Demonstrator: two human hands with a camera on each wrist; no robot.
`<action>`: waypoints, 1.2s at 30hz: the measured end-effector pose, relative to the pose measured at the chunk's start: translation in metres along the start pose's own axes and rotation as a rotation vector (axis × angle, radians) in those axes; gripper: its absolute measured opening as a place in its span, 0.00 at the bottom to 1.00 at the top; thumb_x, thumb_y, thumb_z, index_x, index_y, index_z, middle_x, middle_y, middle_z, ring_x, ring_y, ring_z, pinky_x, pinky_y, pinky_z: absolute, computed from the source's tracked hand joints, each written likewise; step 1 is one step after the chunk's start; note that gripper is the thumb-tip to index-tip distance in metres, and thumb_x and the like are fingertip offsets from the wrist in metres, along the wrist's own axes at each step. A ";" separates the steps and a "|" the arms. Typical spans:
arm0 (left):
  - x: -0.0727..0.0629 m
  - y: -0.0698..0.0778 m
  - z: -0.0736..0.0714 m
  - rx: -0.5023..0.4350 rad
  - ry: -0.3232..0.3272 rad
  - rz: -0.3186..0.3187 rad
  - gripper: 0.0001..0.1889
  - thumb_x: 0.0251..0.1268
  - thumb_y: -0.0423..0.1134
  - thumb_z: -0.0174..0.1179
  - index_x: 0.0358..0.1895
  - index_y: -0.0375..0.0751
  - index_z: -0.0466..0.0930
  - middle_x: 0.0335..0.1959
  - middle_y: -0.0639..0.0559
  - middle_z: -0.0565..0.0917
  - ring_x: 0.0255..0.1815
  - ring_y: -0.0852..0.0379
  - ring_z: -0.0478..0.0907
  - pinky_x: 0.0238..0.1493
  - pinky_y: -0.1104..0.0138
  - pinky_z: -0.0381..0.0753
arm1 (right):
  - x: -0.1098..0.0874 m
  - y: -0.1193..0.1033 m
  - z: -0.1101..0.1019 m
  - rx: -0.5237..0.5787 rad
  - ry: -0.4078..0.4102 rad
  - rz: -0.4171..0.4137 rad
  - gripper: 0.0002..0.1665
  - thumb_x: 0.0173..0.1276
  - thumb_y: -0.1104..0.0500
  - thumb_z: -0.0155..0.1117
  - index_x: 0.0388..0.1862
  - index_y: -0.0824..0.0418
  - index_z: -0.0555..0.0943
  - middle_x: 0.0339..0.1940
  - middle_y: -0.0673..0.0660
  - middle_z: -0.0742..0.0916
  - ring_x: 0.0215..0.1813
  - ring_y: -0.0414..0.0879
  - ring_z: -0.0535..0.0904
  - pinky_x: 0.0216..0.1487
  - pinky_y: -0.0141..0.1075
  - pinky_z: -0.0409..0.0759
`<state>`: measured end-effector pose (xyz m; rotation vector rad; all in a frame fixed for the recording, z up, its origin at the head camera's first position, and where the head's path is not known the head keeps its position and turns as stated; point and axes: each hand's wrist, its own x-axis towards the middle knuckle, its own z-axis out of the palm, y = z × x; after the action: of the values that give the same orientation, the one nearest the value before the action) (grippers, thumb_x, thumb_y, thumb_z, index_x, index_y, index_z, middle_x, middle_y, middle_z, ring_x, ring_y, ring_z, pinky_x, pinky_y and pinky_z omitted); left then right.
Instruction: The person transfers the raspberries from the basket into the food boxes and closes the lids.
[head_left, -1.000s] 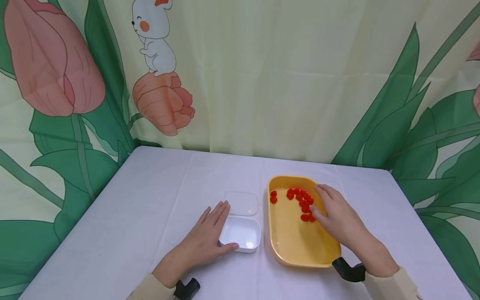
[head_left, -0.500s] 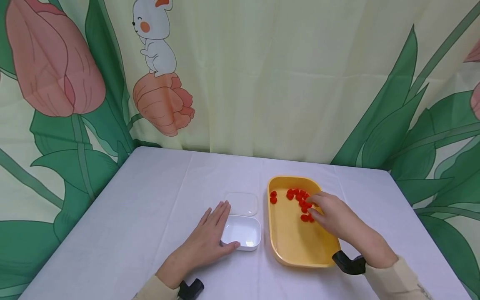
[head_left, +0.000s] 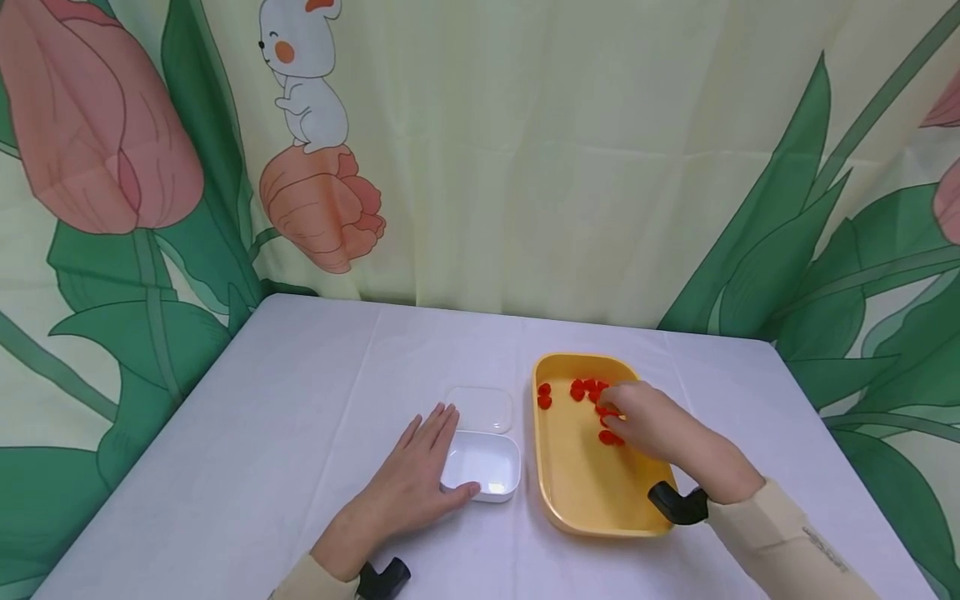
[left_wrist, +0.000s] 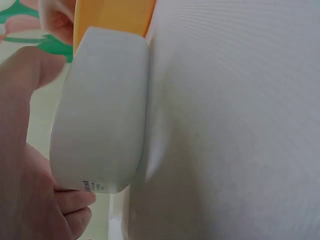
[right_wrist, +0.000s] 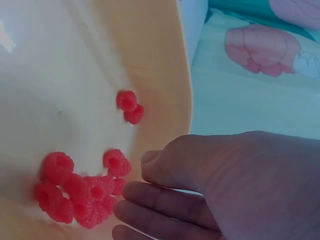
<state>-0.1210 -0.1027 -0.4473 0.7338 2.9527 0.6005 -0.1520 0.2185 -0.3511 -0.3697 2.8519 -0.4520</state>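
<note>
My left hand (head_left: 408,483) lies with straight fingers along the left side of a small white box (head_left: 491,467), its thumb at the near rim. In the left wrist view the outer wall of the box (left_wrist: 100,110) shows between thumb and fingers. My right hand (head_left: 648,417) reaches down into a yellow tray (head_left: 600,500), fingertips right at a cluster of red raspberries (head_left: 577,392). The right wrist view has the thumb and slightly bent fingers beside the raspberries (right_wrist: 57,167), with no berry seen between them.
A clear lid (head_left: 480,408) lies flat behind the white box. Two raspberries (head_left: 544,395) sit apart from the cluster by the tray's left wall. Behind the white-covered table (head_left: 247,467) hangs a printed curtain (head_left: 525,167).
My right hand has moved left and lower over the raspberries, its thumb and fingers drawing closer together. The left hand and white box shifted slightly at first, then stayed still.
</note>
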 end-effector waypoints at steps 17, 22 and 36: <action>0.000 -0.001 0.007 0.001 0.009 0.012 0.56 0.61 0.75 0.50 0.79 0.35 0.45 0.82 0.44 0.49 0.83 0.50 0.42 0.82 0.51 0.45 | 0.012 0.006 0.019 -0.034 -0.059 -0.010 0.04 0.63 0.69 0.67 0.30 0.63 0.82 0.22 0.50 0.79 0.26 0.42 0.72 0.30 0.28 0.78; 0.000 0.000 0.006 0.000 0.009 0.010 0.57 0.60 0.75 0.50 0.79 0.34 0.46 0.82 0.44 0.48 0.83 0.49 0.42 0.81 0.50 0.46 | 0.014 0.004 0.020 -0.067 -0.026 -0.029 0.04 0.63 0.69 0.66 0.30 0.62 0.81 0.21 0.50 0.78 0.26 0.42 0.71 0.28 0.27 0.75; -0.001 0.001 0.006 0.031 0.000 0.000 0.57 0.61 0.77 0.47 0.80 0.35 0.43 0.83 0.44 0.45 0.84 0.50 0.39 0.82 0.50 0.43 | 0.020 0.004 0.024 -0.122 0.018 -0.010 0.04 0.62 0.70 0.67 0.30 0.63 0.82 0.24 0.53 0.78 0.28 0.44 0.71 0.30 0.28 0.79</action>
<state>-0.1191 -0.0998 -0.4521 0.7372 2.9682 0.5552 -0.1649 0.2099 -0.3787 -0.4045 2.9042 -0.2847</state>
